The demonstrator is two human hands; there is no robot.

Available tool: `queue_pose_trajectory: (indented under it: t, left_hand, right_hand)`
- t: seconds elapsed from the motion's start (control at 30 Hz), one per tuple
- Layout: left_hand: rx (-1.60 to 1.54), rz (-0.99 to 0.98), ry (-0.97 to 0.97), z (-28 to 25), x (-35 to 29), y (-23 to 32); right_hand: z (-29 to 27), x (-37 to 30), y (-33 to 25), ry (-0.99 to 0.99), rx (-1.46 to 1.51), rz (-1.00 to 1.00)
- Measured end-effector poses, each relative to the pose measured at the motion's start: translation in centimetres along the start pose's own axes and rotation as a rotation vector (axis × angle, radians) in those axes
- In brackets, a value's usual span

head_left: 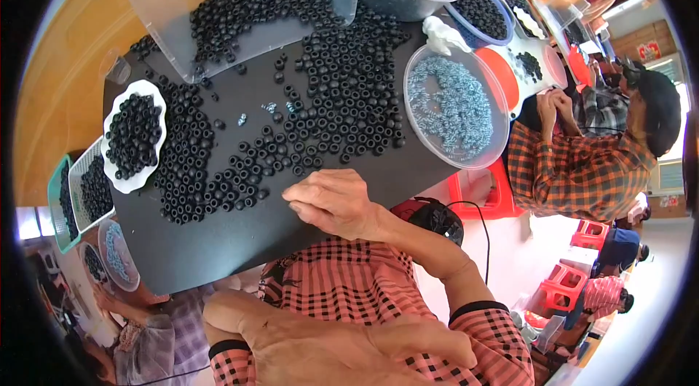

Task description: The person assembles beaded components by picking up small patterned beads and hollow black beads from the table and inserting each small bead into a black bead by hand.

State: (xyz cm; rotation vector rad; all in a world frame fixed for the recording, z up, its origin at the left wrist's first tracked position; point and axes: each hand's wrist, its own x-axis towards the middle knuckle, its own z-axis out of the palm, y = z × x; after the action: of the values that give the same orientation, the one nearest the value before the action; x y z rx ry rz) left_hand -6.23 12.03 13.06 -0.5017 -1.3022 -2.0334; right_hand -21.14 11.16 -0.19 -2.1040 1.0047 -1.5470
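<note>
The right hand (331, 204) sits over the near edge of the dark tabletop (240, 244), fingers half bent and thumb beside the forefinger; whether a bead is pinched there I cannot tell. The left hand (328, 349) looms below that edge, its back to the camera — its fingers and any hold are hidden. The black beads (349, 95) lie loose across the tabletop's middle: round, satin-dark, wide-holed. They look light and hard, likely smooth and quick to roll, so a fingertip pinch across the sides should suit. More fill a scalloped white dish (131, 186) at the tabletop's left end and a clear bin (156, 18) at its far edge — a clear bowl (466, 163) of pale blue pieces (462, 120) stands at its right end.
</note>
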Motion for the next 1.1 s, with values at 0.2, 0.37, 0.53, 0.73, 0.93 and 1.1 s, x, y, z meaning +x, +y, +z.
queue_pose_trajectory:
  t: [0.2, 0.37, 0.53, 0.73, 0.93, 1.1]
  left_hand:
    - [0.019, 0.029, -0.003, -0.6, 0.6, 0.9]
    - [0.057, 0.078, 0.181, 0.6, 0.2, 1.2]
    - [-0.016, 0.137, 0.219, 0.6, -1.0, 1.2]
    - [0.194, 0.056, 0.107, -0.7, 0.0, 1.4]
    - [0.591, -0.090, 0.193, 1.5, -1.8, 1.4]
    - [0.908, -0.243, 0.296, 3.0, -3.1, 1.1]
  right_hand:
    - [0.5, 0.1, 0.2, 0.045, 0.013, 0.015]
    - [0.3, 0.0, 0.2, 0.036, -0.011, 0.040]
    - [0.3, 0.3, -0.1, 0.038, -0.032, 0.034]
    - [-0.3, -0.1, 0.0, -0.027, -0.069, 0.048]
    - [0.0, 0.1, -0.3, -0.020, -0.019, 0.050]
    - [0.2, 0.1, 0.1, 0.006, -0.021, 0.053]
